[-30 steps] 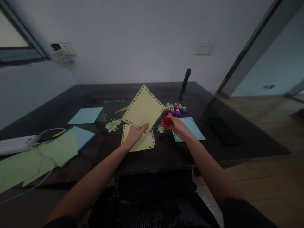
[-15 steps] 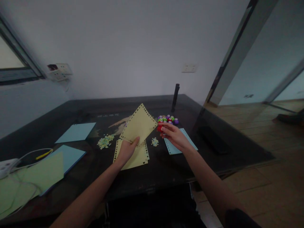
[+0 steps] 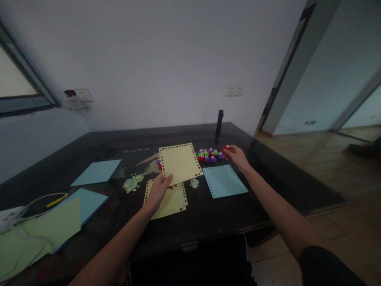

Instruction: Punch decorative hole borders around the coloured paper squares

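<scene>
My left hand (image 3: 159, 190) is closed on the lower left corner of a yellow sheet of paper (image 3: 180, 163), held up above the table. Small heart-like holes run along its edges. Beneath it lie more yellow sheets (image 3: 166, 206) with punched borders. My right hand (image 3: 238, 157) pinches a small red craft punch (image 3: 226, 148), off to the right of the raised sheet. Just left of that hand stands a cluster of red, green and purple punches (image 3: 210, 155). Near my right forearm rests a light blue sheet (image 3: 226, 182) with holes along its left and top edges.
Paper confetti lies in a larger pile (image 3: 133, 182) and a smaller one (image 3: 194, 183) on the dark table (image 3: 208, 222). A black upright stick-like object (image 3: 219, 126) stands at the back. Blue sheets (image 3: 97, 172), green sheets (image 3: 68, 218) and a white cable (image 3: 26, 210) are at left.
My right hand has moved right and away from the yellow sheet with the red punch. The raised sheet has turned and come slightly lower in view.
</scene>
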`<state>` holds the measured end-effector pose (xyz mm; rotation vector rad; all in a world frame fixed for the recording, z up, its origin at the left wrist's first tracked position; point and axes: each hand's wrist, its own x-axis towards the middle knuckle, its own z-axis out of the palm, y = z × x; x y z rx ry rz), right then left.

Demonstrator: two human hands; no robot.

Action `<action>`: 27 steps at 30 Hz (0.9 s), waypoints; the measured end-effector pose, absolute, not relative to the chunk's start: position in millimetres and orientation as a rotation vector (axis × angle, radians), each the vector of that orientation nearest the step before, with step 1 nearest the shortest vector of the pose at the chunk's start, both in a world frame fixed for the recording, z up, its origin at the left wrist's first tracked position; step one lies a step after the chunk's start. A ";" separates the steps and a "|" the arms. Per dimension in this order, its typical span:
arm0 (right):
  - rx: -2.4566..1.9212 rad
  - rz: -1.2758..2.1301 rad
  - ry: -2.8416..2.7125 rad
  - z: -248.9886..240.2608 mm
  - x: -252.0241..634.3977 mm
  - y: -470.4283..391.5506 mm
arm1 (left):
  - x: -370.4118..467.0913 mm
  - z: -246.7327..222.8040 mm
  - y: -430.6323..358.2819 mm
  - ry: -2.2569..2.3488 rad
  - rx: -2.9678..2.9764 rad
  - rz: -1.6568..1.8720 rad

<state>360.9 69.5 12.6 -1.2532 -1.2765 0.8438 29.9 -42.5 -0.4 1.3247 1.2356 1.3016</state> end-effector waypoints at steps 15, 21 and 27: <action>-2.016 0.089 -1.686 -26.0 373.1 108.1 | 34.6 2.1 -48.5 1.272 1.240 1.026; -2.010 0.060 -1.758 -27.7 368.8 103.6 | 36.2 0.8 -49.0 1.181 1.289 0.998; -1.988 0.015 -1.776 -28.6 367.2 94.3 | 36.2 -2.5 -46.5 1.102 1.327 1.029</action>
